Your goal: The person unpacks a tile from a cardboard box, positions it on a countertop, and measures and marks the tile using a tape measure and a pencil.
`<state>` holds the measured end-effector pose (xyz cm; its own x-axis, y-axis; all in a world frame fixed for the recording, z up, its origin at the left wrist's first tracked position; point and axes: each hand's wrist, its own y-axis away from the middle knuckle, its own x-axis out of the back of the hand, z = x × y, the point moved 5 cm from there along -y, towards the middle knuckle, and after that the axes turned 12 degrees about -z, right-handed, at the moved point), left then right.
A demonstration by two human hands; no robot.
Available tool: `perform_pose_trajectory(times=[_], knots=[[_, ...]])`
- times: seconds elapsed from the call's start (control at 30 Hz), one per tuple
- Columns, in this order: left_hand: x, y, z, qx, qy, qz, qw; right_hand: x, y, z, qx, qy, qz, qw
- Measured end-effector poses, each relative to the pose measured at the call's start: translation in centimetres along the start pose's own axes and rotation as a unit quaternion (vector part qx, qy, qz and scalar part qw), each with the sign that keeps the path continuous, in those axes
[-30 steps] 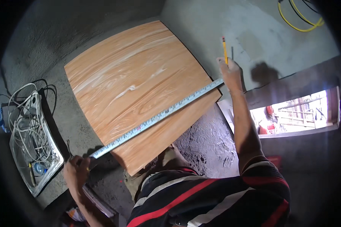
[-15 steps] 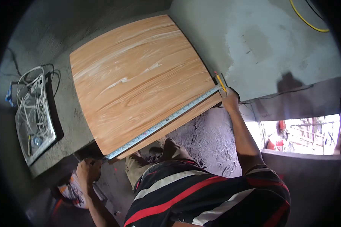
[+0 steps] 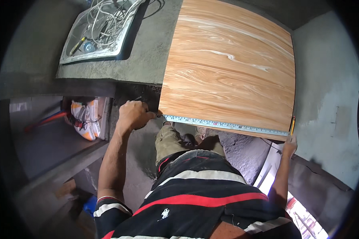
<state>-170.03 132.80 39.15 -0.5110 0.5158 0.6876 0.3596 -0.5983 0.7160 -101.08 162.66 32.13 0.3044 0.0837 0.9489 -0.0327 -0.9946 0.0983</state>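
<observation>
A wood-grain board (image 3: 227,67) with pale streaks lies on the grey concrete ledge, its near edge overhanging toward me. A tape measure (image 3: 227,124) is stretched out along that near edge, its blade lying on the board. My left hand (image 3: 133,115) is closed at the blade's left end, just off the board's corner; most of what is inside that fist is hidden. At the board's near right corner, my right hand (image 3: 290,146) pinches the other end of the blade together with a yellow pencil (image 3: 293,126), which points up beside the wall.
A white-rimmed basin (image 3: 121,53) holding tangled cables and a yellow-handled tool stands on the ledge (image 3: 153,51) at left. Below it, a white-and-orange sack (image 3: 92,119) sits in a recess. A grey wall (image 3: 327,99) borders the board at right.
My view has turned, so the board now appears further right and the basin nearer the top. Both hands still hold the stretched tape along the board's near edge.
</observation>
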Motion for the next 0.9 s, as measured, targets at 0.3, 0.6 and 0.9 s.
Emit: perform_pose_trajectory(times=[0.3, 0.6, 0.9], knots=[[1.6, -1.3, -1.5, -0.025, -0.042, 0.0, 0.999, 0.2, 0.9, -0.5, 0.017, 0.054, -0.05, 0.997], [1.0, -2.4, -1.4, -0.021, -0.066, -0.08, 0.994, 0.0, 2.8, 2.3, -0.007, -0.023, -0.062, 0.998], [1.4, -2.9, -1.1, -0.081, -0.096, -0.08, 0.989, 0.5, 1.7, 6.0, -0.099, -0.053, -0.018, 0.993]])
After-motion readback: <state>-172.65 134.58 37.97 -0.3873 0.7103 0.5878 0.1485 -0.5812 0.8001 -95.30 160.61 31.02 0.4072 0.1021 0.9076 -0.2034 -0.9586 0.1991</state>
